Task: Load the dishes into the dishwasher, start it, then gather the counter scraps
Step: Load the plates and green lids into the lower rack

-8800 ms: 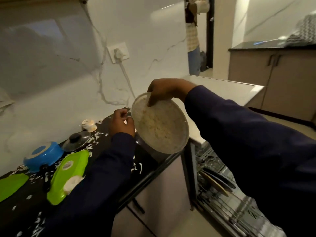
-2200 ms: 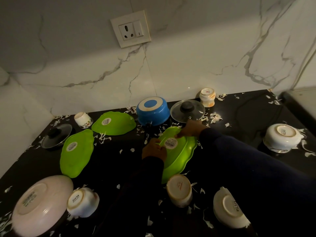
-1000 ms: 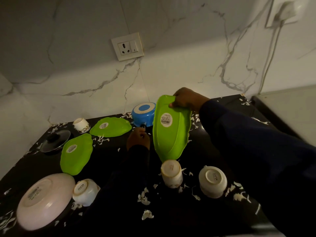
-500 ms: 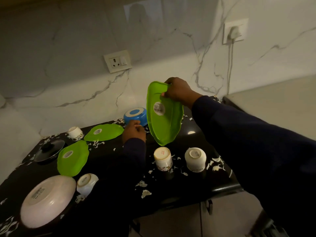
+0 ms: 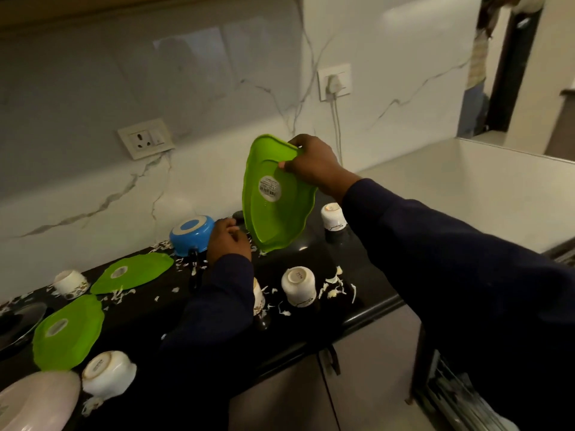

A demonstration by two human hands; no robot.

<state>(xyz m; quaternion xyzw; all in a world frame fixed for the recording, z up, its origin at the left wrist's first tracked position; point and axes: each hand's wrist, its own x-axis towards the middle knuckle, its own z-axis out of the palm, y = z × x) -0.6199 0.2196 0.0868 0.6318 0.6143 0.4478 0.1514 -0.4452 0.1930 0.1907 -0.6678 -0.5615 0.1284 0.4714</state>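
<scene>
My right hand (image 5: 312,164) grips the top edge of a green leaf-shaped plate (image 5: 273,209) and holds it upright above the black counter (image 5: 357,287), its stickered underside towards me. My left hand (image 5: 227,242) hovers low beside the plate's bottom edge, fingers loosely curled, holding nothing that I can see. Two more green plates (image 5: 133,272) (image 5: 70,331) lie upside down at the left. An upturned blue bowl (image 5: 191,233) sits behind my left hand. White scraps (image 5: 334,286) litter the counter. The dishwasher rack (image 5: 460,396) shows at the bottom right.
Upturned white cups (image 5: 298,284) (image 5: 331,216) (image 5: 107,373) (image 5: 70,283) stand on the counter, with a pale pink bowl (image 5: 34,402) at the lower left and a glass lid (image 5: 18,321) at the left edge. A white worktop (image 5: 466,188) lies right. A plug and cord (image 5: 334,88) hang on the wall.
My right hand has lifted the green plate off the counter, tilted it upright and carried it rightward. My view has swung right, bringing the white worktop and dishwasher rack into sight.
</scene>
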